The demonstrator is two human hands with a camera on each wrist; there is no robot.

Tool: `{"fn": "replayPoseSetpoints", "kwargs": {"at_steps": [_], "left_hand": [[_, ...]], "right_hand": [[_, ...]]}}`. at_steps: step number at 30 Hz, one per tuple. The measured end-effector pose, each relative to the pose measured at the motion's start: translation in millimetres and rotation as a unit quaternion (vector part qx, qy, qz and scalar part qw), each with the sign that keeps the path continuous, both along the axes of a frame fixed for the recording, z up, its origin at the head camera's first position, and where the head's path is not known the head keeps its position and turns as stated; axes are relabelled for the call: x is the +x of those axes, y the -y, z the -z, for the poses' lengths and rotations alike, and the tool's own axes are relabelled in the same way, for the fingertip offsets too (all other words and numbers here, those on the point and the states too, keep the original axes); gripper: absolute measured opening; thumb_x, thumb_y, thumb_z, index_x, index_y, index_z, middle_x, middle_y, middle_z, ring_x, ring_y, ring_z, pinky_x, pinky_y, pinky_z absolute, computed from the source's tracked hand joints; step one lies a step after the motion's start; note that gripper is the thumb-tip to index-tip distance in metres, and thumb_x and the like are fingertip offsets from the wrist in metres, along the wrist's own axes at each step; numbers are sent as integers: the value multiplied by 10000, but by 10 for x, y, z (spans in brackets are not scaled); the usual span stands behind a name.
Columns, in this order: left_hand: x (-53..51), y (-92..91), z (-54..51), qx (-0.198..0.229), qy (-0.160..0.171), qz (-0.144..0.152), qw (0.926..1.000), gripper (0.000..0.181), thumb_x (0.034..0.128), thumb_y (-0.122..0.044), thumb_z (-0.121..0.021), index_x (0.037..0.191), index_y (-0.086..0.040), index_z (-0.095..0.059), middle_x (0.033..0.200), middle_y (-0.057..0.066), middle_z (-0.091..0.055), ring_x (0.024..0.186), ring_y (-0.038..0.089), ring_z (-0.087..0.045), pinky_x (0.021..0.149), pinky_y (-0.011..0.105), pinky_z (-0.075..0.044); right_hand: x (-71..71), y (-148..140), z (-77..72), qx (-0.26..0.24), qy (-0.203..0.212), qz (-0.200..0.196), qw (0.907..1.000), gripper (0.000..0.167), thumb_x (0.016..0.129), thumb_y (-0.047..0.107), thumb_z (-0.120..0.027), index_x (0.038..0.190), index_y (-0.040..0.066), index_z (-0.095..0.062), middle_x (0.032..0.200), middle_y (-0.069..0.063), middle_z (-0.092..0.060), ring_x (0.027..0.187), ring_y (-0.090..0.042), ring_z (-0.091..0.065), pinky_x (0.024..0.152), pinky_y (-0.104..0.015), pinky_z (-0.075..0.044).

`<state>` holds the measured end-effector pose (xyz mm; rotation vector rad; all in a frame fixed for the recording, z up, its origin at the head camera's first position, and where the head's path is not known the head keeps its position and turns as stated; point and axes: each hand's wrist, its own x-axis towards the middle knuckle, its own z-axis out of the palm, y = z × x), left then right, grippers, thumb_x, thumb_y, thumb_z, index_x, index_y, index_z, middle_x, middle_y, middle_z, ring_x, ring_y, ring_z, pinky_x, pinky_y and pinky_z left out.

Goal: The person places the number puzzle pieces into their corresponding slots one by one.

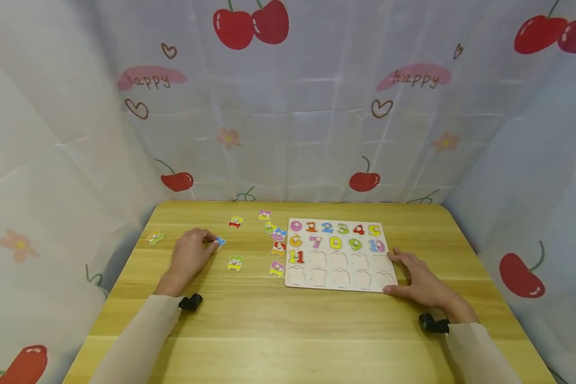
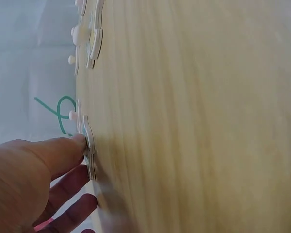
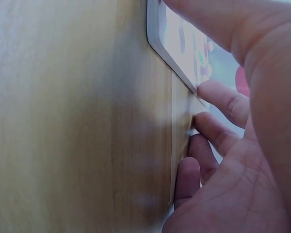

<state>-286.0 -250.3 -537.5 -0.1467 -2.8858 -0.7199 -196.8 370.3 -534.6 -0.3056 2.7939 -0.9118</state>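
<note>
My left hand (image 1: 190, 255) pinches a blue number puzzle piece (image 1: 220, 242) between thumb and fingers at the left of the table. In the left wrist view, the thumb (image 2: 63, 151) lies against that piece (image 2: 89, 153), seen edge-on; its number is mostly hidden. A wooden number puzzle board (image 1: 326, 286) lies flat to the right, with 0 to 11 in its upper slots and bare recesses below. My right hand (image 1: 422, 281) rests at the board's right side, thumb on the lower corner and a finger (image 3: 223, 99) touching the edge.
Loose number pieces lie between the left hand and the board, among them a yellow-green piece (image 1: 235, 262), a red one (image 1: 236, 222) and a pink-yellow one (image 1: 277, 269). Another piece (image 1: 154, 238) lies far left. A printed curtain (image 1: 307, 160) hangs behind the wooden table (image 1: 278, 330).
</note>
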Motion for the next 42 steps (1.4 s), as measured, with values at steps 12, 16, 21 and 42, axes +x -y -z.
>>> {"fn": "replayPoseSetpoints", "kwargs": {"at_steps": [12, 16, 21, 42], "left_hand": [[23, -60, -3, -42, -88, -10, 10000, 142, 1092, -198, -843, 1153, -73, -872, 1155, 169, -828, 1123, 424, -743, 1029, 648, -583], [51, -105, -50, 14, -216, 25, 9998, 145, 1098, -201, -835, 1162, -75, -870, 1170, 178, -821, 1123, 424, -743, 1027, 644, -580], [93, -219, -161, 194, -535, 189, 9982, 123, 1080, -182, -853, 1149, -83, -875, 1192, 173, -831, 1149, 424, -759, 1015, 631, -592], [178, -1205, -281, 390, -933, 1681, 9806, 112, 1015, -176, -934, 1096, -120, -881, 1138, 62, -835, 1066, 307, -786, 956, 474, -662]], "right_hand": [[-11, -41, 40, -33, 0, -35, 10000, 1033, 949, 453, -982, 1713, -25, -477, 1862, -366, -292, 1654, -672, -299, 1286, -885, -306], [-13, -36, 18, 18, -17, -49, 10000, 1023, 948, 432, -986, 1709, -26, -478, 1858, -370, -295, 1640, -673, -312, 1278, -888, -314], [-16, -28, -2, -55, -15, -84, 9999, 1024, 947, 419, -990, 1709, -32, -475, 1854, -381, -294, 1634, -676, -316, 1282, -883, -309], [4, -10, -11, 38, 115, -8, 9999, 1010, 954, 432, -979, 1705, -26, -484, 1860, -367, -286, 1639, -643, -317, 1277, -877, -323]]}}
